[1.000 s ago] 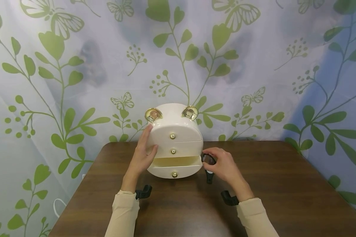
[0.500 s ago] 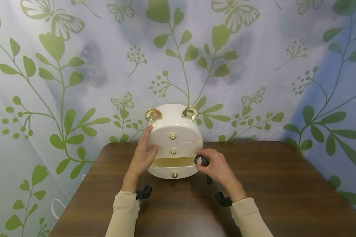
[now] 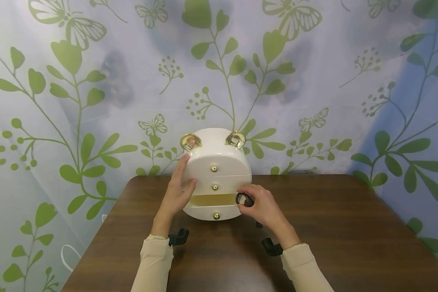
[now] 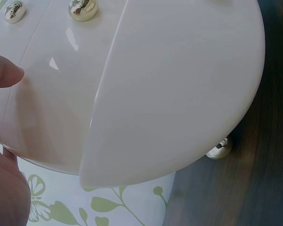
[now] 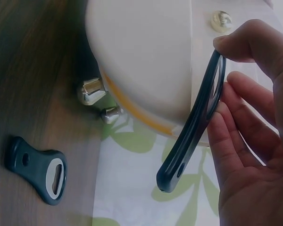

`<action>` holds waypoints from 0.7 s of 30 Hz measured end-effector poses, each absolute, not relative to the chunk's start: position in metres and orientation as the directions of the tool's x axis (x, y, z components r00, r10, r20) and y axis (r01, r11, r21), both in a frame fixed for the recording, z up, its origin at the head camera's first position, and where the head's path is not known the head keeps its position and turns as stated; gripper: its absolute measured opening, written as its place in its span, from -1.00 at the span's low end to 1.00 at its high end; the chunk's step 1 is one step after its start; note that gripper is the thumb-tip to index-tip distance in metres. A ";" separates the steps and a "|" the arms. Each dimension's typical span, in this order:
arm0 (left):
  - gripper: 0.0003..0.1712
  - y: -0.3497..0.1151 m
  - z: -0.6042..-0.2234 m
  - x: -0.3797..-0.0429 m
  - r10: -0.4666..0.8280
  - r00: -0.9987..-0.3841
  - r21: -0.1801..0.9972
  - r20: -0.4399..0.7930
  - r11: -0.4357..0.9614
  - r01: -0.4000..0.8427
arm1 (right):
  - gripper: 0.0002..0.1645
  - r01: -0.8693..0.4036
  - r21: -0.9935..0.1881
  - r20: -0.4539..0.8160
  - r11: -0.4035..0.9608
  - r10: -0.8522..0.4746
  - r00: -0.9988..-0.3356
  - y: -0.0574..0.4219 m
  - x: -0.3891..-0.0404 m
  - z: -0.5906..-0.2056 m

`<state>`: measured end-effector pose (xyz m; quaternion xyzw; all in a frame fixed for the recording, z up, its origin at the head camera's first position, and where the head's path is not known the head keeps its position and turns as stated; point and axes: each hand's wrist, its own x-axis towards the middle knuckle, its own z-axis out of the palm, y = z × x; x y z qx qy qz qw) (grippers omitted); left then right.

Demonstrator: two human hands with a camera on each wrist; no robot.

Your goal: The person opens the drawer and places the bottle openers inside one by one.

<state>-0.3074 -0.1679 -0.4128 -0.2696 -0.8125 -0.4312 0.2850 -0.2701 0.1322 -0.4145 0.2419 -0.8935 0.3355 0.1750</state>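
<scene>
A white rounded drawer box with gold ears and knobs stands on the table; its bottom drawer is pulled out. My left hand rests against the box's left side, fingers extended and thumb on the front. My right hand pinches a dark bottle opener between thumb and fingers at the drawer's right end. In the right wrist view the opener is tilted, its hole end pointing down. A second bottle opener lies on the table, mostly hidden below my right hand in the head view.
The brown wooden table reaches back to a curtain printed with green leaves and butterflies. Black camera mounts stick out from both wrists. Gold feet hold the box up off the table.
My right hand has moved left with the bottle opener, from beside the box to the open drawer's right end. The second opener on the table is now mostly covered. My left hand stays put.
</scene>
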 end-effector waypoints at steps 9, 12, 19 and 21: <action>-0.05 -0.168 -0.410 -0.306 0.178 -0.672 0.536 0.719 0.474 0.699 | -0.52 -0.574 -0.520 0.485 0.633 -0.335 -0.808 0.125 -0.273 -0.414; -0.06 -0.168 -0.411 -0.307 0.182 -0.663 0.528 0.726 0.471 0.707 | -0.52 -0.571 -0.522 0.483 0.634 -0.332 -0.810 0.123 -0.273 -0.415; -0.05 -0.167 -0.414 -0.309 0.194 -0.650 0.514 0.735 0.467 0.720 | -0.52 -0.566 -0.533 0.487 0.628 -0.320 -0.813 0.119 -0.272 -0.416; -0.04 -0.167 -0.414 -0.309 0.194 -0.655 0.516 0.731 0.470 0.716 | -0.51 -0.571 -0.531 0.489 0.626 -0.324 -0.810 0.118 -0.272 -0.416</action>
